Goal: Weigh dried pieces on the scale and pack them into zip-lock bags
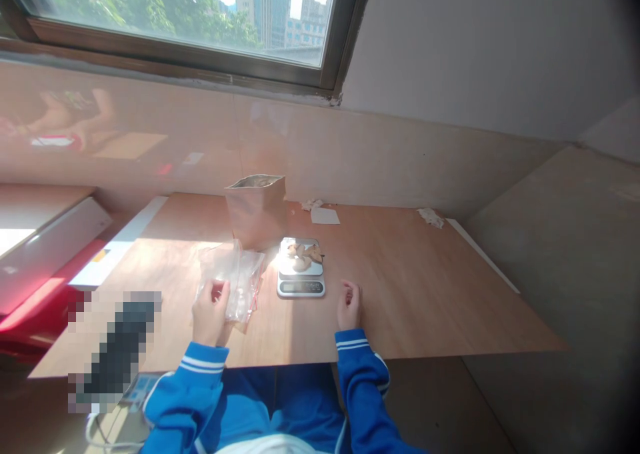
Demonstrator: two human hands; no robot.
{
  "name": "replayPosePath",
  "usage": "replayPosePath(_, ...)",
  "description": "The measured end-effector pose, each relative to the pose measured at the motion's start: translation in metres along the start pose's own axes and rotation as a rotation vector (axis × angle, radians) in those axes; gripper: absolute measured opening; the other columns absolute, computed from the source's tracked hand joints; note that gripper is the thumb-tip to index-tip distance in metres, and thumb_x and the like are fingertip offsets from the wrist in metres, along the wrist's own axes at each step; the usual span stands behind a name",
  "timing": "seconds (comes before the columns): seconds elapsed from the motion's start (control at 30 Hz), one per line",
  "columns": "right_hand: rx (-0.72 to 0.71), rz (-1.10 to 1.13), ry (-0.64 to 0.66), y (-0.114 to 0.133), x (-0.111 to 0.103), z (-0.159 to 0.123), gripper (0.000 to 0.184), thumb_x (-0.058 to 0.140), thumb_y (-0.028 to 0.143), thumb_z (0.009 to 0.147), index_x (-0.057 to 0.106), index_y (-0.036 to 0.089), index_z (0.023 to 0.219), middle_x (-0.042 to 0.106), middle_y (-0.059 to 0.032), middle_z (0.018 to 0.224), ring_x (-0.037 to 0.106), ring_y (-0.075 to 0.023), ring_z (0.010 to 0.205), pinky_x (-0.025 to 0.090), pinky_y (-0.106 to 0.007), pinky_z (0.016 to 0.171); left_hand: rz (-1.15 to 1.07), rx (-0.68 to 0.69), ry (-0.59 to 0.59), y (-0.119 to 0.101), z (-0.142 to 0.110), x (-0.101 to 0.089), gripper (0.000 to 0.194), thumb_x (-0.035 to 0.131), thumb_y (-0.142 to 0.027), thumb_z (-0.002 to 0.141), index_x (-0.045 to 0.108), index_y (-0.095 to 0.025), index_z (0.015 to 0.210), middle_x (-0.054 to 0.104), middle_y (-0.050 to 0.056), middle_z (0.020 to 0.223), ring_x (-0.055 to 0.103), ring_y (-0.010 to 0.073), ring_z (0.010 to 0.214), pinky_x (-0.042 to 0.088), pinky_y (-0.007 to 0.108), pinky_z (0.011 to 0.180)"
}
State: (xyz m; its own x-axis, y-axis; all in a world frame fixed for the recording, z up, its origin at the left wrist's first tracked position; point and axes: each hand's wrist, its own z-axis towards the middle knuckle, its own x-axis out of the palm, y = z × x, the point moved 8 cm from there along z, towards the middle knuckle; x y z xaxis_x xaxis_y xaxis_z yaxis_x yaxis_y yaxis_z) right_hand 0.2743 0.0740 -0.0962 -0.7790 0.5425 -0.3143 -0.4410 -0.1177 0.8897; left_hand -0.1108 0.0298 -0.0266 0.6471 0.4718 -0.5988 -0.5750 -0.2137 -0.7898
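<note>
A small digital kitchen scale [301,289] sits on the table with several light-brown, dried-looking pieces [303,257] on its plate. To its left lie clear zip bags [244,284], flat and overlapping. My left hand [211,311] rests over the near left edge of these bags, its fingers curled in and no object visible in them. On the other side of the scale, my right hand [349,305] lies on the tabletop, loosely closed with nothing showing in it. Behind the bags stands an open brown paper pouch [257,211]; its contents are hard to make out.
Crumpled tissue [431,218] lies at the back right of the wooden table [400,274]. A white paper piece [325,216] is near the wall. A blurred dark object [120,347] covers the front left corner, with a white cable [100,441] below. A window is above.
</note>
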Motion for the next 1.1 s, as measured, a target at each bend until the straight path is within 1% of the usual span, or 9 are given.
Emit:
replayPosePath(0.1, -0.082, 0.059, 0.093, 0.048, 0.016, -0.016, 0.029, 0.045, 0.04, 0.092, 0.061, 0.017, 0.098, 0.064, -0.011, 0.098, 0.059, -0.0192, 0.079, 0.049, -0.032, 0.069, -0.024, 0.072, 0.032, -0.027, -0.007, -0.002, 0.025, 0.047, -0.048, 0.084, 0.044, -0.027, 0.071, 0.054, -0.002, 0.065, 0.054, 0.0199, 0.064, 0.045, 0.033, 0.068)
replayPosePath(0.23, -0.129, 0.219, 0.462, 0.123, 0.064, -0.051, 0.03, 0.048, 0.042, 0.093, 0.057, 0.02, 0.111, 0.065, -0.0059, 0.094, 0.06, -0.0164, 0.073, 0.049, -0.029, 0.066, -0.085, 0.217, 0.178, -0.066, -0.029, 0.018, 0.03, 0.046, -0.047, 0.087, 0.044, -0.025, 0.068, 0.045, -0.003, 0.059, 0.048, 0.0161, 0.057, 0.042, 0.029, 0.061)
replayPosePath(0.33, -0.064, 0.226, 0.614, 0.144, 0.088, -0.061, 0.026, 0.051, 0.044, 0.09, 0.056, 0.02, 0.099, 0.062, -0.001, 0.077, 0.055, -0.0144, 0.061, 0.044, -0.027, 0.058, -0.134, 0.312, 0.293, -0.085, -0.044, 0.035, 0.031, 0.046, -0.046, 0.088, 0.045, -0.023, 0.066, 0.045, -0.003, 0.06, 0.048, 0.0144, 0.056, 0.041, 0.027, 0.059)
replayPosePath(0.43, 0.023, 0.188, 0.557, 0.127, 0.087, -0.048, 0.032, 0.046, 0.048, 0.09, 0.047, 0.022, 0.071, 0.05, 0.0027, 0.06, 0.048, -0.0135, 0.055, 0.039, -0.027, 0.055, -0.191, 0.248, 0.238, -0.08, -0.042, 0.031, 0.031, 0.044, -0.046, 0.088, 0.046, -0.022, 0.069, 0.047, -0.004, 0.059, 0.048, 0.0139, 0.057, 0.041, 0.026, 0.059)
replayPosePath(0.57, 0.104, 0.203, 0.574, 0.097, 0.075, -0.03, 0.039, 0.045, 0.053, 0.089, 0.046, 0.022, 0.066, 0.049, 0.0022, 0.058, 0.049, -0.0144, 0.056, 0.04, -0.027, 0.055, -0.263, 0.106, 0.071, -0.064, -0.023, 0.011, 0.03, 0.047, -0.046, 0.085, 0.046, -0.022, 0.068, 0.044, -0.005, 0.057, 0.046, 0.0128, 0.056, 0.039, 0.025, 0.058)
replayPosePath(0.67, -0.043, 0.162, 0.632, 0.099, 0.069, -0.016, 0.036, 0.044, 0.049, 0.092, 0.061, 0.02, 0.081, 0.063, -0.0053, 0.082, 0.059, -0.0187, 0.078, 0.046, -0.029, 0.066, -0.308, 0.074, 0.051, -0.068, -0.01, 0.009, 0.027, 0.049, -0.041, 0.082, 0.042, -0.022, 0.064, 0.039, -0.006, 0.056, 0.042, 0.0115, 0.055, 0.036, 0.024, 0.056)
replayPosePath(0.83, -0.258, -0.052, 0.358, 0.093, 0.058, 0.038, 0.032, 0.046, 0.035, 0.091, 0.061, 0.019, 0.114, 0.059, -0.0142, 0.118, 0.053, -0.0266, 0.113, 0.046, -0.044, 0.094, -0.27, 0.067, 0.021, -0.083, 0.012, 0.016, 0.024, 0.05, -0.032, 0.079, 0.038, -0.022, 0.061, 0.038, -0.005, 0.059, 0.043, 0.0123, 0.059, 0.038, 0.025, 0.061)
replayPosePath(0.9, -0.304, -0.121, 0.351, 0.083, 0.067, 0.058, 0.035, 0.048, 0.029, 0.087, 0.059, 0.019, 0.119, 0.057, -0.0143, 0.125, 0.05, -0.0278, 0.122, 0.04, -0.048, 0.104, -0.249, 0.083, -0.036, -0.085, 0.018, 0.017, 0.02, 0.051, -0.029, 0.076, 0.041, -0.021, 0.06, 0.047, -0.001, 0.071, 0.051, 0.0154, 0.072, 0.044, 0.028, 0.071)
replayPosePath(1.1, -0.261, -0.157, 0.497, 0.052, 0.099, 0.074, 0.039, 0.056, 0.024, 0.08, 0.061, 0.019, 0.118, 0.064, -0.0119, 0.118, 0.057, -0.0268, 0.113, 0.043, -0.046, 0.101, -0.303, 0.08, -0.068, -0.073, 0.016, 0.028, 0.021, 0.049, -0.029, 0.077, 0.041, -0.021, 0.058, 0.059, 0.01, 0.107, 0.056, 0.0238, 0.108, 0.043, 0.041, 0.098)
